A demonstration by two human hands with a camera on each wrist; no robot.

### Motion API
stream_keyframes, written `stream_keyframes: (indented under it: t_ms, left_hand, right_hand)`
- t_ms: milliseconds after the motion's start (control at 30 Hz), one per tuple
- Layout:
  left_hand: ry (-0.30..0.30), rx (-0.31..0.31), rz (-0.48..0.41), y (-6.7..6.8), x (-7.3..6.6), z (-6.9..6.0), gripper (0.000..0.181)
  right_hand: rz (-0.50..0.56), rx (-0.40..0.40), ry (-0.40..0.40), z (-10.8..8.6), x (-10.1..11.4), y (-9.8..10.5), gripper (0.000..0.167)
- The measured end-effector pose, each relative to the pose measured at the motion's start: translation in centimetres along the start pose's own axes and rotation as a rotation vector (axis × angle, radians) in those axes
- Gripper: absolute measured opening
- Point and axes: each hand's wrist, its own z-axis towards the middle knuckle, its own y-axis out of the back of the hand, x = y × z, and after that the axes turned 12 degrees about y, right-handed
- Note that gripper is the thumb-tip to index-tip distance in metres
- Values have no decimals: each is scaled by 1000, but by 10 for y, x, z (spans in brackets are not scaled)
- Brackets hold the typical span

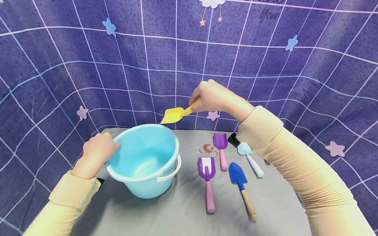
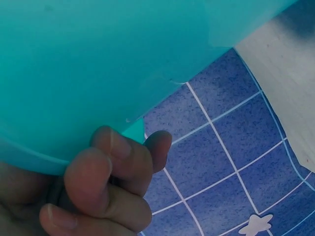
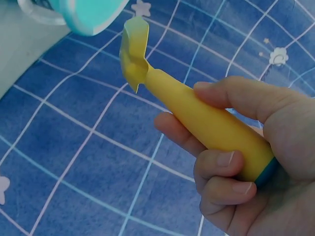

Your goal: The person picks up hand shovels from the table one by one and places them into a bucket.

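Observation:
My left hand grips the rim of a light blue bucket at its left side; the bucket is tilted, its mouth facing up and a little forward. In the left wrist view the fingers curl at the bucket wall. My right hand holds a yellow shovel by its handle, in the air behind and above the bucket's right rim. The right wrist view shows the thumb and fingers of the right hand round the yellow handle, with the blade pointing away from the palm.
Right of the bucket on the grey surface lie a purple scoop, a purple fork-like tool, a blue trowel and a pale blue shovel. A reddish mark shows beside them. Behind hangs a purple gridded cloth.

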Motion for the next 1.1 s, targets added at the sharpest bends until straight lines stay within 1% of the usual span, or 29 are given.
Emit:
stream_keyframes:
  t_ms: [67, 200, 333, 433, 567, 700, 800, 900, 1000, 1100]
  left_hand:
    - [-5, 13, 6, 2, -1, 1, 43]
    - [-19, 60, 21, 7, 0, 5, 44]
    - [-42, 156, 28, 12, 1, 9, 39]
    - [-61, 230, 40, 18, -1, 10, 34]
    - [-78, 283, 80, 25, -8, 14, 34]
    - [-81, 309, 129, 29, -15, 20, 38]
    - [-79, 317, 161, 31, -18, 24, 43]
    - [-77, 323, 185, 31, -20, 25, 45]
    - [-75, 328, 203, 30, -21, 26, 43]
    - [-73, 319, 207, 29, -21, 26, 43]
  right_hand:
    - [-10, 3, 25, 2, 4, 0, 17]
    - [-12, 10, 64, 6, 11, -2, 17]
    - [-14, 39, 87, 10, 18, -7, 17]
    - [-34, 65, 107, 14, 22, -13, 16]
    - [-49, 96, 130, 17, 27, -23, 16]
    - [-43, 120, 141, 20, 31, -32, 18]
    - [-29, 128, 155, 22, 34, -40, 19]
    - [-16, 142, 164, 24, 36, -48, 17]
    - [-14, 159, 170, 28, 37, -57, 17]
    - [-16, 170, 174, 33, 39, -64, 19]
